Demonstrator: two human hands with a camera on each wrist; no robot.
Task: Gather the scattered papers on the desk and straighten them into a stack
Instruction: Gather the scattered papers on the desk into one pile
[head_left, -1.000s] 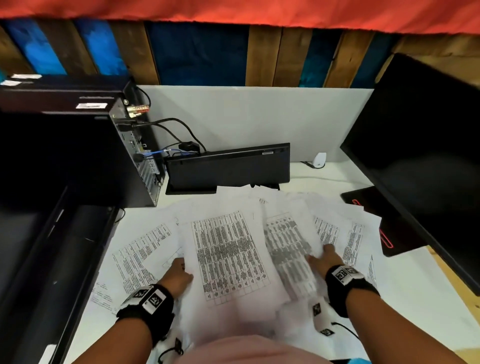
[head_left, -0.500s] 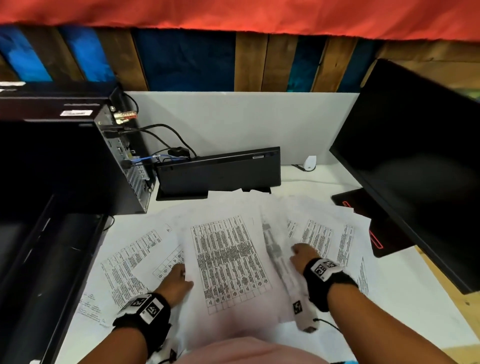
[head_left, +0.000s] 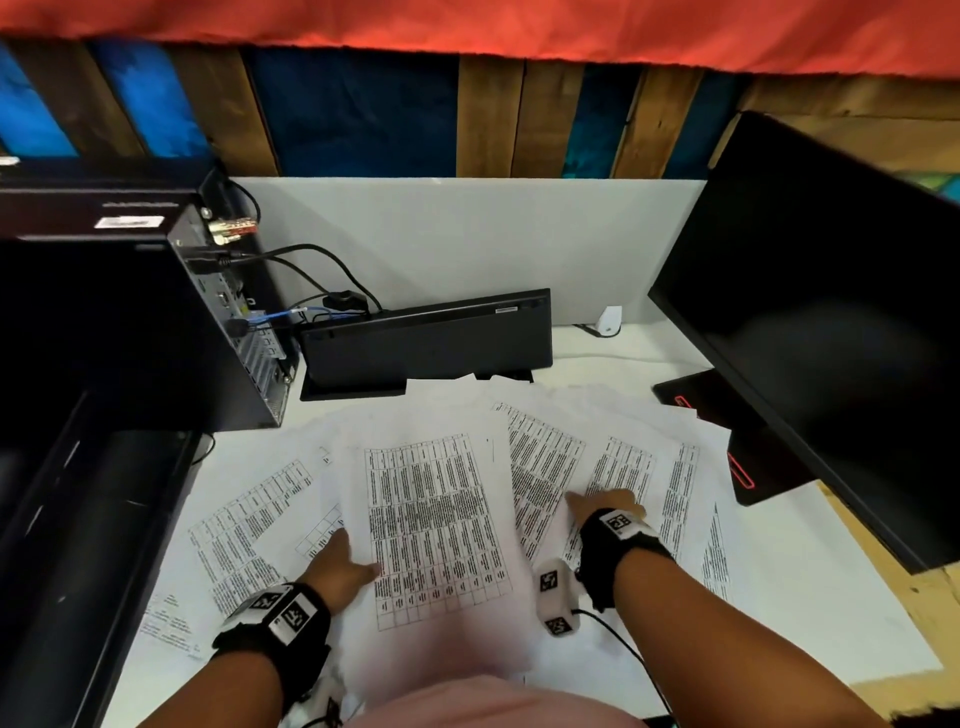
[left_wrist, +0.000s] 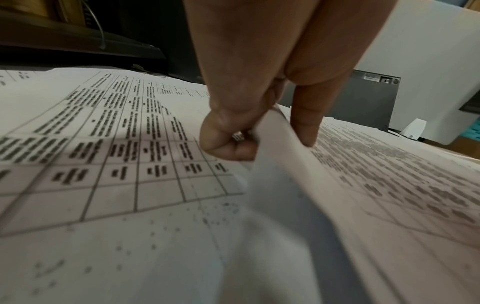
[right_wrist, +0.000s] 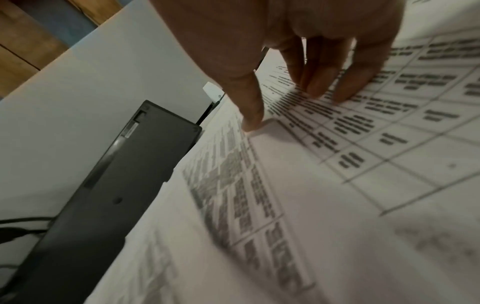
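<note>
Many overlapping table-printed papers (head_left: 436, 519)

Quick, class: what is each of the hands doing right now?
Left hand: pinching the edge of the centre sheet.
Right hand: open, fingers spread and pressing on the printed sheets, holding nothing.

Papers (head_left: 436, 530): thin white matt paper, black printed tables, slightly wavy. Table (head_left: 810, 597): smooth white top, bare wood edge at the right. Monitor (head_left: 831, 312): glossy black screen. Keyboard (head_left: 426, 338): matt dark plastic. Computer case (head_left: 104, 322): black, perforated metal back panel. Wall planks (head_left: 488, 114): rough wood, some painted blue. Red cloth (head_left: 467, 26) on top. Wristbands (head_left: 280, 618): black fabric.
</note>
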